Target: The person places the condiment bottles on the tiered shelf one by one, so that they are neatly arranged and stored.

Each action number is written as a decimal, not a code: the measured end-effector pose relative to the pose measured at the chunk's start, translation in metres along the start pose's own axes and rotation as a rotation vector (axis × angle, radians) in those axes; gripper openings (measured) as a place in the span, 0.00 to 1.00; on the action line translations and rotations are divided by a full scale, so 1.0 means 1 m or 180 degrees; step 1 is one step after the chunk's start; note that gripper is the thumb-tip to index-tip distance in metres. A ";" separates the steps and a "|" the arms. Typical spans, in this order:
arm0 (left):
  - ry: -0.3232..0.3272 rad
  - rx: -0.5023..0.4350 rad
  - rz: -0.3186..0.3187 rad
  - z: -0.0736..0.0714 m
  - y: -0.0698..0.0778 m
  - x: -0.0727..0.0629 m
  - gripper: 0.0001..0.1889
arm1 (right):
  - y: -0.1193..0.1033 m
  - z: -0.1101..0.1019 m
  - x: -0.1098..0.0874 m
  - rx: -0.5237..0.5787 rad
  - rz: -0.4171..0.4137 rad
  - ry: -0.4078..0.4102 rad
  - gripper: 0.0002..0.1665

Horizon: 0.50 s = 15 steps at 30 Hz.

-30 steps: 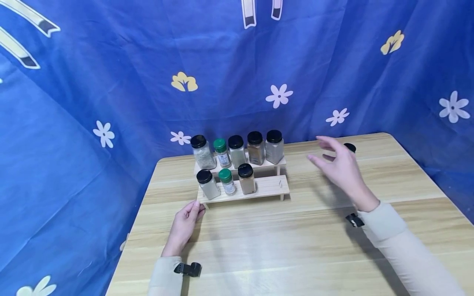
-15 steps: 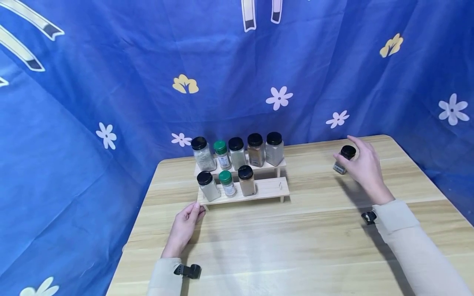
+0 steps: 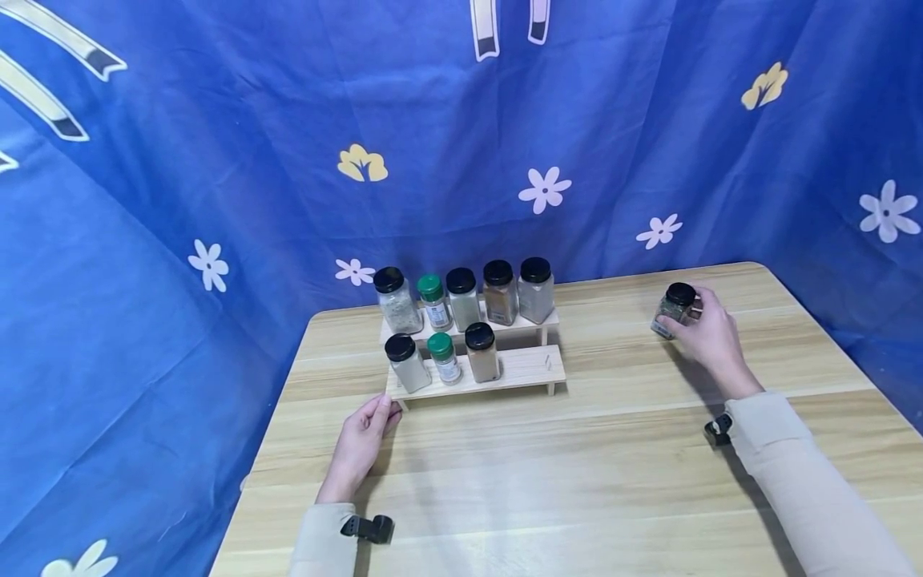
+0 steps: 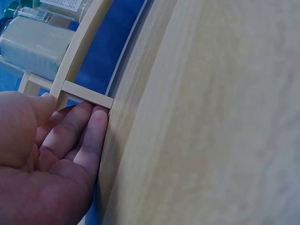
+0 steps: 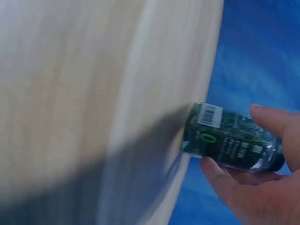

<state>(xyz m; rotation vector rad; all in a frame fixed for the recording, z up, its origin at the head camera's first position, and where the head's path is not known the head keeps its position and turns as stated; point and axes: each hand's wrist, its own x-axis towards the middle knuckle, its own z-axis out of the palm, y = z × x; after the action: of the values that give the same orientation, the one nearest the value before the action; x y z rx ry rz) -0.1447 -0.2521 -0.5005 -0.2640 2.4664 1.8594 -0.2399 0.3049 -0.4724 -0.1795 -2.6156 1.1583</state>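
Observation:
My right hand (image 3: 712, 340) holds a black-capped spice jar (image 3: 673, 311) at the right back of the table, thumb on one side and fingers on the other. The right wrist view shows dark green contents and a printed label with a barcode on this jar (image 5: 229, 136). My left hand (image 3: 360, 439) pinches the front left corner of a two-tier wooden spice rack (image 3: 530, 365). In the left wrist view the thumb lies on the shelf's end, with the fingers at the rack's leg (image 4: 87, 93) below.
Several black-capped and green-capped jars stand along the upper tier (image 3: 546, 318). On the lower tier are a pale-filled jar (image 3: 409, 370), a green-capped bottle (image 3: 447, 367) and a brown-filled jar (image 3: 483, 361). Behind the wooden table (image 3: 505, 489) hangs a blue patterned cloth (image 3: 447, 104).
My right hand has moved right to the dark green spice jar, and its fingers have closed round it. The left hand has stayed at the rack's corner.

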 end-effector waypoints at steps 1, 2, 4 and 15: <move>-0.0008 -0.0013 0.0007 0.000 0.000 0.000 0.28 | 0.002 0.001 0.000 -0.0029 0.0010 0.0000 0.46; -0.0012 -0.0023 0.0008 0.000 0.000 0.000 0.28 | 0.003 0.002 -0.001 -0.0040 0.0011 0.0005 0.44; -0.0022 -0.0039 0.0011 0.000 0.000 0.000 0.28 | 0.005 0.002 -0.001 -0.0071 0.0003 0.0027 0.40; 0.0002 0.0018 -0.0044 -0.001 0.000 0.001 0.28 | -0.004 0.008 -0.009 0.0021 -0.0167 -0.0058 0.34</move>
<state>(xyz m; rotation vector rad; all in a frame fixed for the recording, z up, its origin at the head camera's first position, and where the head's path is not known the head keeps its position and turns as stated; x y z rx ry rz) -0.1455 -0.2528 -0.5000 -0.2807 2.4633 1.8470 -0.2342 0.2942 -0.4762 -0.0988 -2.6157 1.1562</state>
